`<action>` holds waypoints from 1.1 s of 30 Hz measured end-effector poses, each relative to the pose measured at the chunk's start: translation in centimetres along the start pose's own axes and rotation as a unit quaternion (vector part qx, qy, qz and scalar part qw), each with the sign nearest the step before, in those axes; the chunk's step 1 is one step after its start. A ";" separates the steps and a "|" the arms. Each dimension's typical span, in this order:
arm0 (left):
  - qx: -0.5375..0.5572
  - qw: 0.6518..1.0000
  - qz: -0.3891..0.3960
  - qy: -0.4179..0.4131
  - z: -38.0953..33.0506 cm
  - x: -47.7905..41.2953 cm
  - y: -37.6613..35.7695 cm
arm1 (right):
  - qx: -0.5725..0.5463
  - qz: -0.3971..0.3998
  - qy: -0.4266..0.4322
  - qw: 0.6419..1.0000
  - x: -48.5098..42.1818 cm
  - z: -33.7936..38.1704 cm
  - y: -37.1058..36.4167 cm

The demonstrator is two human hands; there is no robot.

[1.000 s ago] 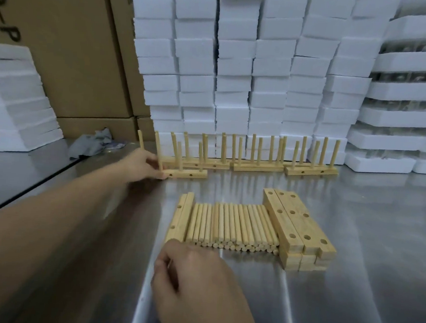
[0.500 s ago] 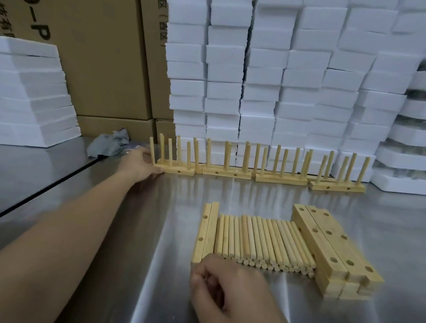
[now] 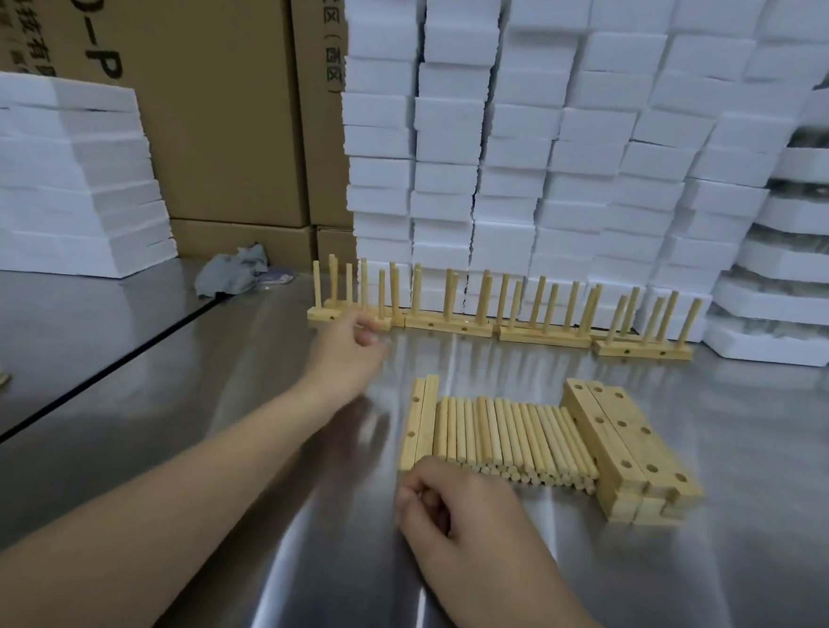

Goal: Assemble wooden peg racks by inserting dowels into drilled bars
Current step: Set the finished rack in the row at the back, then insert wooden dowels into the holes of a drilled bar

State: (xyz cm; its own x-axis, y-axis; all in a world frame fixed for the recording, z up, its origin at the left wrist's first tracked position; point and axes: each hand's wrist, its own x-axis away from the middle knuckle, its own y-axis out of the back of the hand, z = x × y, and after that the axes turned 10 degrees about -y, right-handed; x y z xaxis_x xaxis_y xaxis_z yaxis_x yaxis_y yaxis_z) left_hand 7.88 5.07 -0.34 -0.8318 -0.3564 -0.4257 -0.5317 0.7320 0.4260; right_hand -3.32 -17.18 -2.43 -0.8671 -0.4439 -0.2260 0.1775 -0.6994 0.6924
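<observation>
Four racks (image 3: 451,325) stand end to end along the far side of the worktop (image 3: 738,572), pegs upright. The loose stock lies nearer to us. A bed of dowels (image 3: 516,438) sits between two thin bars (image 3: 419,422) on its left and a stack of thick bars (image 3: 631,446) on its right.

We judge the next move to be a pick from this stock, so what matters is how it lies from our hands. The right hand (image 3: 457,518) is plainly the nearer. It rests just short of the near ends of the thin bars and the leftmost dowels, so the stock lies straight ahead of it and off to its right. Its fingers are curled under. We see nothing in them, but cannot tell whether they hide something.

The left hand (image 3: 351,353) is well away from the stock, just in front of the leftmost rack. It is blurred, and its fingers look loose and grip nothing.

Every dowel runs lengthwise away from us, cut end toward the right hand; those further right lean a little leftward at the far end. The bars run the same way, and the thick bars have their holes facing up.
</observation>
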 end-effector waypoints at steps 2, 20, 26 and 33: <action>0.033 0.999 -0.001 -0.002 -1.4 2.6 -1.5 | 0.010 -0.025 0.022 0.999 0.4 0.5 0.3; 0.062 0.987 -0.136 0.058 -1.7 7.0 -1.7 | 0.295 -0.075 -0.037 0.952 1.7 -8.2 14.2; 0.060 0.989 -0.121 0.056 -1.2 7.2 -1.2 | 0.349 -0.051 -0.039 0.935 1.3 -7.8 13.8; 0.057 0.990 -0.116 0.047 -1.5 7.6 -1.2 | 0.353 -0.065 -0.035 0.933 1.4 -7.3 14.0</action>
State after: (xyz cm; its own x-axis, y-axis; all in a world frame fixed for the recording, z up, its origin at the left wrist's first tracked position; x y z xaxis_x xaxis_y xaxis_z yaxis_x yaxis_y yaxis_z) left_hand 1.96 0.60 -2.92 -0.7031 -0.5718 -0.4227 -0.6937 0.6823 0.2307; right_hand 1.31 -31.68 1.92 -0.8928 -0.3261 -0.3106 -0.2597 -0.1907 0.9467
